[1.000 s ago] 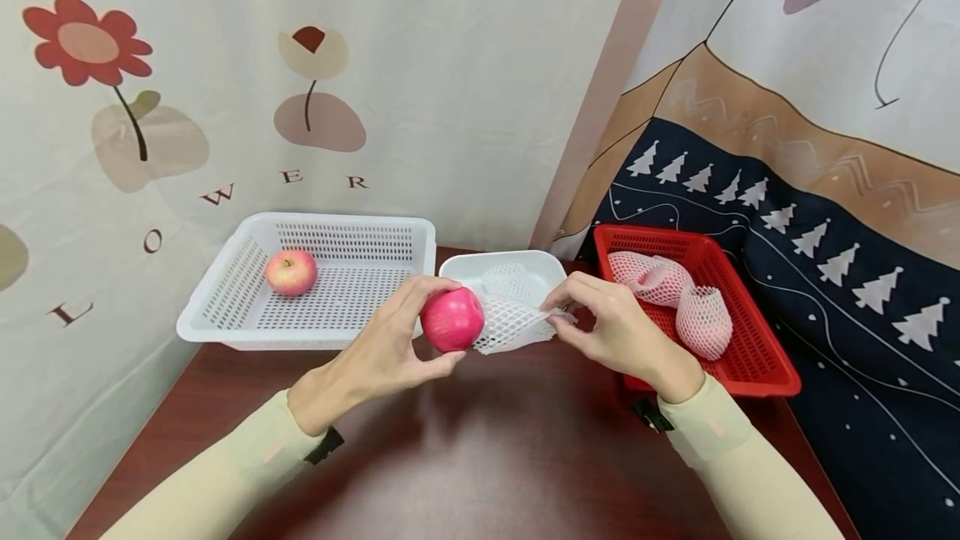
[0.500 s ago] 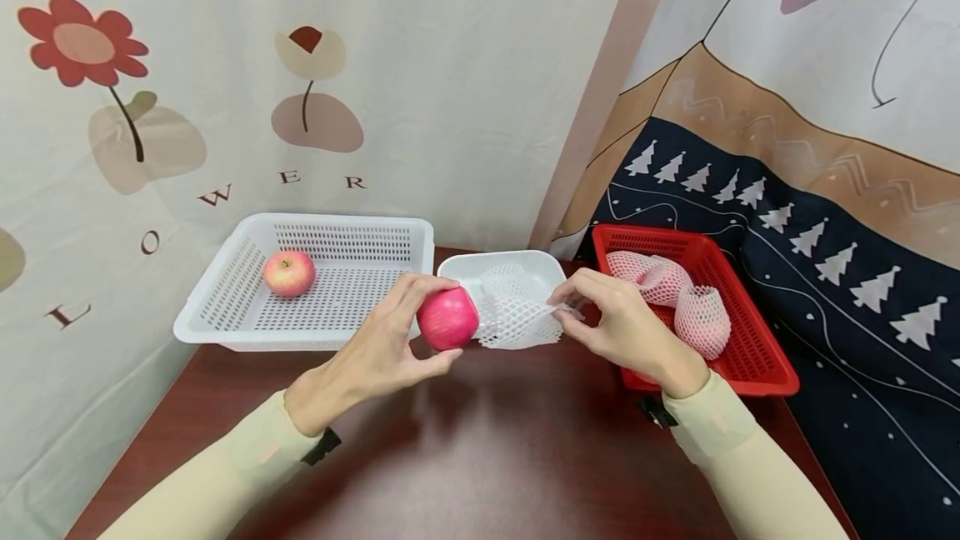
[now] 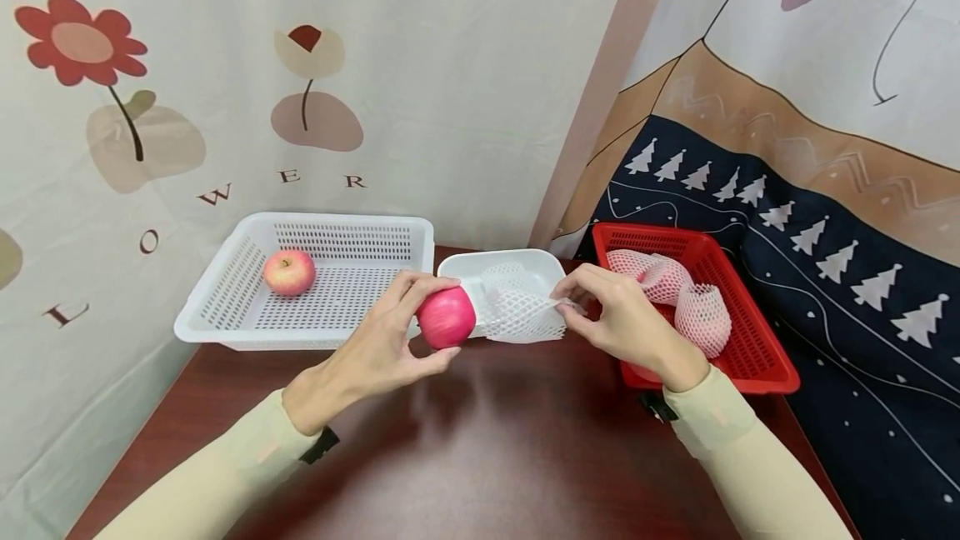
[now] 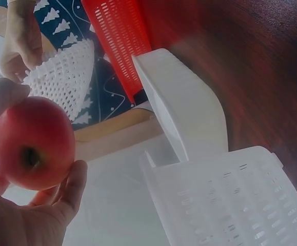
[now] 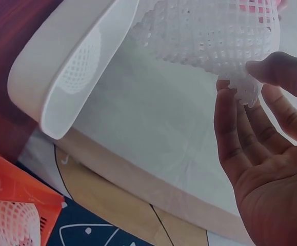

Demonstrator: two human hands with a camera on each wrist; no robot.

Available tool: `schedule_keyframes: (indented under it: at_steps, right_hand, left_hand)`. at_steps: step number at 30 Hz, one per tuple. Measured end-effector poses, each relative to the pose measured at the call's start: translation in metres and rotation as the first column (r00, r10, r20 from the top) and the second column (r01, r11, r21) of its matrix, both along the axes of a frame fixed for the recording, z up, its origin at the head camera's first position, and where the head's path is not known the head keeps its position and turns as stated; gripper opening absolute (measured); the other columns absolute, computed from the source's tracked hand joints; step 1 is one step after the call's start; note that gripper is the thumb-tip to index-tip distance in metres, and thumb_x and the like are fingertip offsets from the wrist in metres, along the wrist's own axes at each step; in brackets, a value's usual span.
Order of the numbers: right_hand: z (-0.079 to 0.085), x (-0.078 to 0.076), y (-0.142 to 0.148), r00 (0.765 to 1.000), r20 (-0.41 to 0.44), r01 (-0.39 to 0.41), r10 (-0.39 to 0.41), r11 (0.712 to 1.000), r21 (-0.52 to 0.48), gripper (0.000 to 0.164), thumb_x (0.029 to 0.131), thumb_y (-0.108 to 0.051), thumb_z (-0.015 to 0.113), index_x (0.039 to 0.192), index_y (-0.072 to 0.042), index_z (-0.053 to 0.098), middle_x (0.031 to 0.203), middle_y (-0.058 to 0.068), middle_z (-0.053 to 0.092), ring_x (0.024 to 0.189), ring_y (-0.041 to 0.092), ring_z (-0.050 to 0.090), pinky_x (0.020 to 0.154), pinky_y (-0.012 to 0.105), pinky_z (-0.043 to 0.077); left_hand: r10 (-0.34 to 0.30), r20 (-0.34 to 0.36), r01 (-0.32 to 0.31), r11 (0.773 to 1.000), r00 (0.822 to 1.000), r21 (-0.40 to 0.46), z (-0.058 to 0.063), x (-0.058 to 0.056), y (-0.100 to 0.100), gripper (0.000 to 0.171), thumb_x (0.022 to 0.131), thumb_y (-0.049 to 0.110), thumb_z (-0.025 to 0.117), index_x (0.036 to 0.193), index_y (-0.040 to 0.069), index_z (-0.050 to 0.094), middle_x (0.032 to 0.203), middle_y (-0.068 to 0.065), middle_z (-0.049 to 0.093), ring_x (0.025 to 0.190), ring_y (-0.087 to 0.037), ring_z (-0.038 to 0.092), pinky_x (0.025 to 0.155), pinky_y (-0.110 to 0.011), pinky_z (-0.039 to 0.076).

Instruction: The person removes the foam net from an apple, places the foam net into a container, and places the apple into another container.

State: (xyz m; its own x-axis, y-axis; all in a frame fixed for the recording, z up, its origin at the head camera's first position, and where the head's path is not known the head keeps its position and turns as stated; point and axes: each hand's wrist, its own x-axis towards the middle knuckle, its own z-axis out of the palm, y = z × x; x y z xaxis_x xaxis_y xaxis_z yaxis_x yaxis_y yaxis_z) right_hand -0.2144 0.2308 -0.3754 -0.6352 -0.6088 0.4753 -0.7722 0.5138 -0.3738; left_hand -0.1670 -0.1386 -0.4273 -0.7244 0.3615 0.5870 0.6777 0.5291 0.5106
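Note:
My left hand (image 3: 375, 344) holds a pinkish-red apple (image 3: 447, 317) between thumb and fingers, above the table in front of the white basket. In the left wrist view the bare apple (image 4: 35, 143) shows a dark hollow at one end. My right hand (image 3: 618, 319) pinches one end of a white foam net sleeve (image 3: 521, 313) between thumb and fingertips. The sleeve hangs flattened just right of the apple, overlapping a small white tray (image 3: 551, 271) behind it. In the right wrist view the gathered end of the foam net (image 5: 245, 87) sits in the fingertips.
On the left a white perforated basket (image 3: 225, 315) holds another apple (image 3: 289, 272). Another white foam net (image 5: 81, 61) lies in the small tray. At the right a red basket (image 3: 768, 357) contains net-wrapped fruit (image 3: 702, 321). A printed curtain (image 3: 480, 90) hangs behind the dark red table (image 3: 480, 457).
The apple in my left hand has shifted slightly left, and the net's near edge has come away from it. My right hand has moved slightly right with the net.

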Motion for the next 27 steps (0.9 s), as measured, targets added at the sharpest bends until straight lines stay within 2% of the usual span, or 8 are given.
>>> schedule_keyframes:
  at_steps: [5, 13, 20, 27]
  right_hand:
    - [0.001, -0.002, 0.001, 1.000, 0.004, 0.021, -0.021, 1.000, 0.005, 0.033, 0.092, 0.003, 0.092, 0.118, -0.013, 0.079, 0.107, 0.001, 0.082, 0.089, 0.010, 0.076, 0.081, 0.032, 0.072]
    - [0.003, -0.005, -0.002, 0.997, 0.012, 0.082, -0.083, 0.996, 0.020, 0.026, 0.095, 0.000, 0.090, 0.117, -0.010, 0.079, 0.105, 0.005, 0.081, 0.086, 0.012, 0.074, 0.080, 0.031, 0.071]
    - [0.002, -0.010, -0.006, 0.991, 0.013, 0.134, -0.134, 0.991, 0.007, 0.021, 0.097, -0.001, 0.089, 0.114, -0.008, 0.078, 0.103, 0.007, 0.082, 0.084, 0.014, 0.075, 0.078, 0.033, 0.071]
    - [0.003, -0.016, -0.009, 0.980, 0.062, 0.187, -0.187, 0.982, 0.009, 0.020, 0.098, -0.001, 0.087, 0.115, -0.007, 0.079, 0.105, 0.009, 0.084, 0.085, 0.018, 0.078, 0.082, 0.042, 0.073]
  left_hand:
    - [-0.002, 0.011, 0.002, 1.000, 1.000, 0.007, -0.001, 0.000, 0.000, 0.082, 0.085, 0.023, 0.102, 0.158, 0.021, 0.066, 0.142, -0.007, 0.065, 0.122, -0.017, 0.068, 0.088, -0.033, 0.065]
    - [0.003, -0.005, -0.003, 1.000, 1.000, 0.006, -0.003, 0.000, -0.001, 0.083, 0.084, 0.022, 0.102, 0.159, 0.020, 0.066, 0.140, -0.007, 0.066, 0.119, -0.018, 0.067, 0.081, -0.030, 0.062]
    - [0.017, 0.020, -0.017, 1.000, 1.000, -0.003, -0.002, 0.000, -0.004, 0.084, 0.084, 0.024, 0.102, 0.158, 0.017, 0.063, 0.144, -0.006, 0.065, 0.127, -0.018, 0.065, 0.087, -0.036, 0.064]
    - [0.031, 0.056, -0.031, 1.000, 0.998, 0.002, -0.002, 0.001, -0.008, 0.087, 0.083, 0.025, 0.102, 0.156, 0.010, 0.056, 0.140, -0.007, 0.065, 0.107, -0.011, 0.065, 0.087, -0.029, 0.062]
